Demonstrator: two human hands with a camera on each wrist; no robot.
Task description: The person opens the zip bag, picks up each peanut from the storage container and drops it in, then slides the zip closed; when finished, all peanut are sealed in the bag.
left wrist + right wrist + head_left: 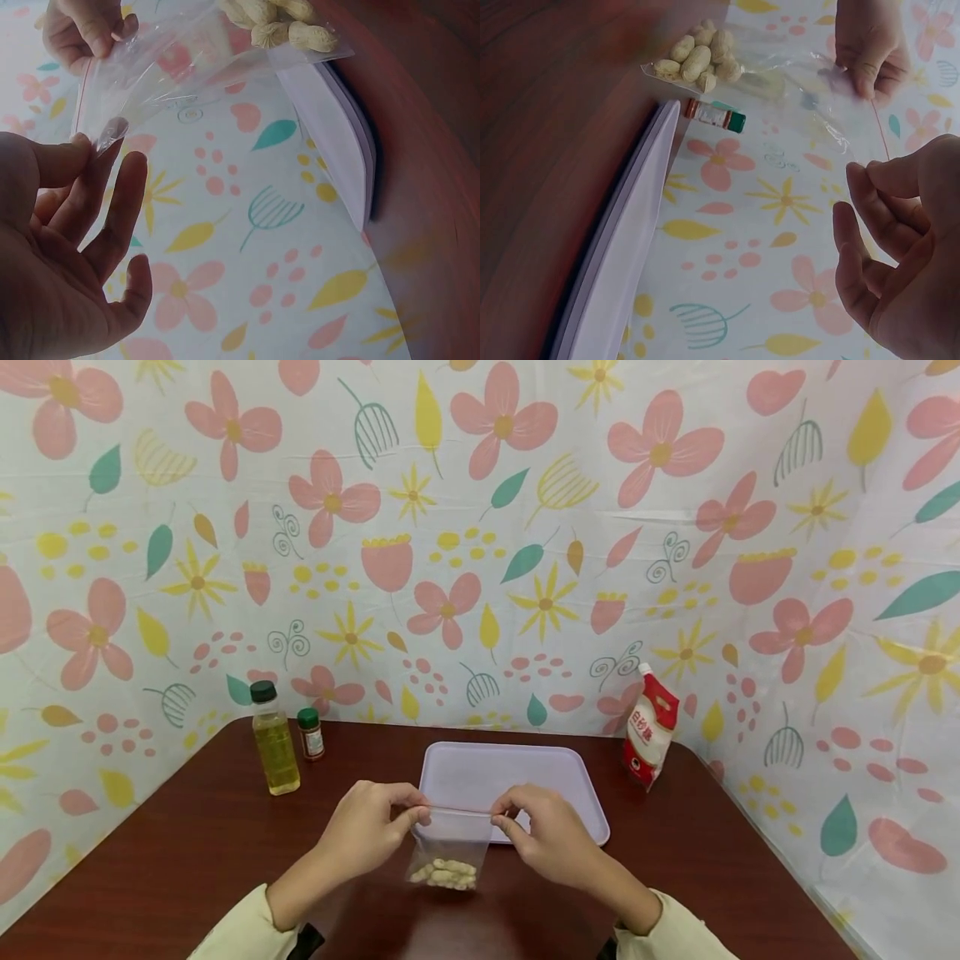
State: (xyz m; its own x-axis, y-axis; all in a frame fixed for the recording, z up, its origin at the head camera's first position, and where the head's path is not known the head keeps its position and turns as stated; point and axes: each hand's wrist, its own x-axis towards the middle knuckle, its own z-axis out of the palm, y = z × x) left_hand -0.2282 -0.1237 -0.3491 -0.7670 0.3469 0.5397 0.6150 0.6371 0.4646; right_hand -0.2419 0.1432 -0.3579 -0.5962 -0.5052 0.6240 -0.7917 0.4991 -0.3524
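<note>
A clear zip-lock bag (457, 832) with a red line along its top hangs between both hands above the table's near side. Several unshelled peanuts (447, 873) lie at the bottom of it. My left hand (369, 828) pinches one top corner between thumb and forefinger. The opposite corner is pinched the same way by my right hand (549, 837). In the left wrist view the left hand's (71, 247) other fingers are spread loosely off the bag. The right wrist view has the peanuts (699, 58) bunched at the far end from the right hand (907, 240).
A pale lilac tray (555, 768) lies behind the bag on the dark wooden table (187, 860). An oil bottle (274, 743) and a green-capped jar (311, 734) stand back left. A red and white pouch (651, 731) stands back right, before a flowered cloth (450, 527).
</note>
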